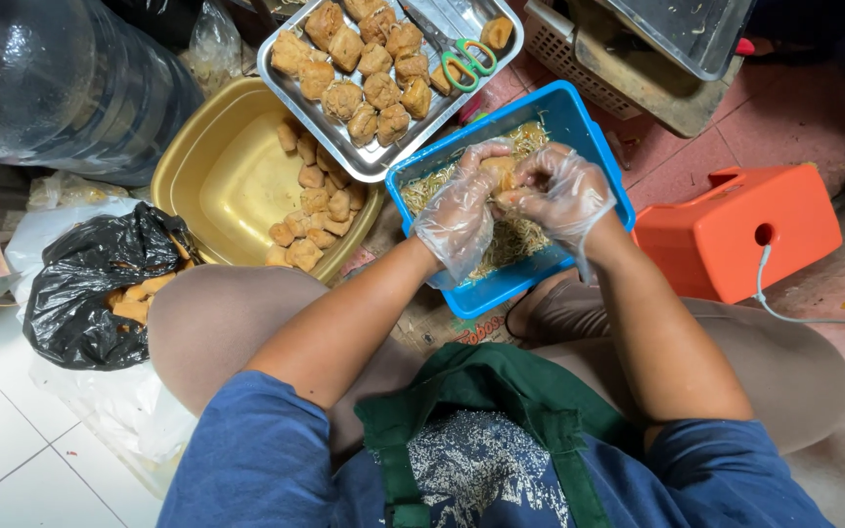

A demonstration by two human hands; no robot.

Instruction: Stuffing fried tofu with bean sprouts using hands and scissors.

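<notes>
1. Gold basin [209, 176]: the largest vessel, set on the floor at the person's left. It holds a loose heap of fried tofu puffs [313, 217] along its right wall.
2. Steel tray [282, 66]: rests across the basin's far rim and carries rows of fuller puffs, with green-handled scissors [466, 61] lying at its right end.
3. Blue tub [594, 147]: sits just beyond the knees and is filled with pale shredded filling [511, 242]. The shreds look light, loose and damp, and are judged likely to cling to the gloves.
4. Left hand [460, 210]: wears a thin clear plastic glove, with the fingers curled up around the puff from below and behind.
5. Right hand [559, 191]: gloved likewise, with the fingertips pressed together at the puff's near face.
6. Held puff [497, 172]: pinched between both hands directly above the blue tub. It is judged light, spongy and oily, with a thin skin that tears easily. Hold it by the firm outer faces with light pressure; do not squeeze any opening.
</notes>
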